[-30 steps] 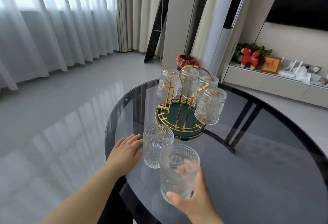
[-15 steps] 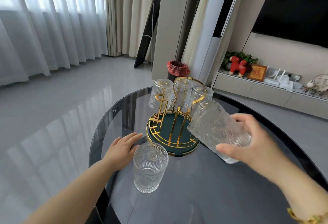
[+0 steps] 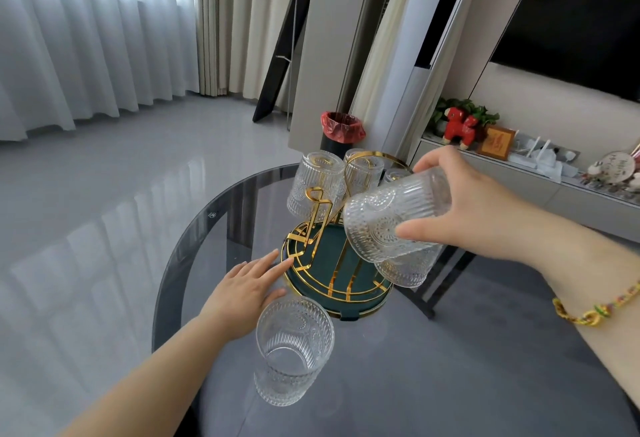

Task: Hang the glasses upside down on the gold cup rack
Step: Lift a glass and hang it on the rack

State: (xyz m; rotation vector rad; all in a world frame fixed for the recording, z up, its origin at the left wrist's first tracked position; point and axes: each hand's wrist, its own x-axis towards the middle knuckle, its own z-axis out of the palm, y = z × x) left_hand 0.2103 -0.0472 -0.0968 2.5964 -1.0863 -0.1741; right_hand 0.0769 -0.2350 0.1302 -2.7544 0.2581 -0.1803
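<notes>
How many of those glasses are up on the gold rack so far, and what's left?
Four glasses look hung upside down on the gold rack. The right hand holds a fifth glass, tipped toward it; the left hand touches the rack's base. One upright glass waits on the table.

Clear ribbed glasses (image 3: 394, 215) with a dotted medallion pattern, shiny gold cup rack (image 3: 318, 225) on a dark green tray (image 3: 349, 308), smoky grey glass table (image 3: 450, 367). Red-lined black bin (image 3: 341, 130) upper middle, red horse figurine (image 3: 459, 126) upper right.
</notes>
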